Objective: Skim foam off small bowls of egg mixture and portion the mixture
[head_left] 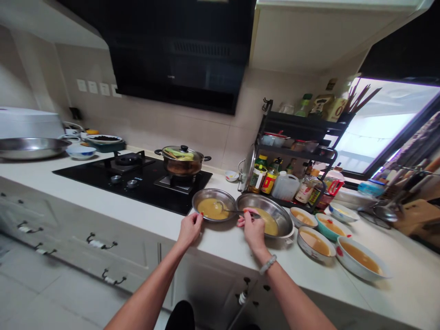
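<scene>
My left hand (190,228) is closed, thumb and fingers pinching the near-left rim of a shallow metal bowl (228,197) of yellow liquid. In my right hand (252,228) is the handle of a metal spoon (233,211). The spoon reaches left over the bowl's rim, and its head rests in the yellow liquid (210,208). Just behind my right hand, a larger metal basin (283,220) holds more of the same liquid and stands beside the shallow bowl. Part of the basin's near side is hidden by that hand.
Several bowls of brownish-orange liquid, one a large white bowl (357,266), stand at right. A lidded pot (182,165) sits on the black gas hob (151,192). Behind the basin rises a black rack (295,151) with bottles. A wide metal pan (32,149) lies far left.
</scene>
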{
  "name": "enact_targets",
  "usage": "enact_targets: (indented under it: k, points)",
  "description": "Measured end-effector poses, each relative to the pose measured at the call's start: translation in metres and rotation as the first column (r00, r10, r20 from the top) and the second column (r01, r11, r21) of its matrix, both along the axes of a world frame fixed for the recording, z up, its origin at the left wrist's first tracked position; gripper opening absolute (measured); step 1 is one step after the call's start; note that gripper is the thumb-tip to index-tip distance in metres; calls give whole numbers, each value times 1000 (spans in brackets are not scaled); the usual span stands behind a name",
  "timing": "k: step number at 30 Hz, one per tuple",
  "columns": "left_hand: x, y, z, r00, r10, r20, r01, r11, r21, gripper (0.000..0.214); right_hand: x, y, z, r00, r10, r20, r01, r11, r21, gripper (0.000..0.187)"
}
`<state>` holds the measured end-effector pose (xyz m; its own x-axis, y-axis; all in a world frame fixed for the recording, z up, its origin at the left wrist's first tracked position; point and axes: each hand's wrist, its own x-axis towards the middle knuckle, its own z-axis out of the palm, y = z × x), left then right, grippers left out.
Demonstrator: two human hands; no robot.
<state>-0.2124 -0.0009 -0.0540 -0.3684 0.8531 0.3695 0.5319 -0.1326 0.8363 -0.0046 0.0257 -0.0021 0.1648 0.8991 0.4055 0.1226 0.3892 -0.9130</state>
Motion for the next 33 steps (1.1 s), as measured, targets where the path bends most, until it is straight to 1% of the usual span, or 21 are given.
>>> enact_targets:
  k: [1, 3, 7, 10, 14, 16, 19, 22, 27, 30, 31, 33]
  points:
    - [0, 0, 0, 1000, 0, -1, 0, 1000, 0, 43, 1, 1, 0, 998, -25, -54, 23, 999, -36, 30]
    - [0, 0, 0, 1000, -2, 1, 2, 1000, -2, 43, 3, 1, 0, 989, -56, -134, 47, 997, -68, 30]
    - [0, -1, 2, 1000, 0, 5, 1, 1000, -14, 42, 10, -3, 6, 982, -55, -181, 46, 997, -54, 28]
    - [0, -2, 3, 1000, -1, 0, 1, 1000, -18, 42, 13, -7, 13, 974, -75, -216, 61, 996, -70, 26]
    - [0, -2, 3, 1000, 9, -10, -10, 1000, -13, 43, 17, -11, 24, 930, -89, -358, 60, 994, -89, 27]
    - [0, -2, 1, 1000, 16, -16, -16, 1000, -10, 43, 22, -13, 30, 907, -80, -414, 44, 994, -96, 26]
    - [-1, -1, 0, 1000, 11, -17, -12, 1000, -17, 43, 39, -14, 37, 898, -82, -433, 46, 995, -94, 25]
    - [-1, -1, 1, 1000, 9, -9, -9, 1000, -19, 44, 65, -13, 42, 901, -115, -418, 97, 993, -63, 24]
    - [-1, -1, 1, 1000, 10, 2, -10, 1000, -14, 43, 111, -11, 45, 900, -265, -346, 270, 962, -33, 26]
    - [-1, 0, 1, 1000, 8, 9, -8, 1000, -16, 42, 130, -16, 42, 924, -332, -188, 341, 940, 16, 31]
    - [-1, 0, 0, 1000, 8, 10, -8, 1000, -17, 42, 135, -19, 39, 935, -336, -113, 343, 938, 49, 32]
    - [-1, 0, 0, 1000, 11, 8, -10, 1000, -18, 42, 142, -26, 33, 948, -314, 56, 304, 942, 140, 32]
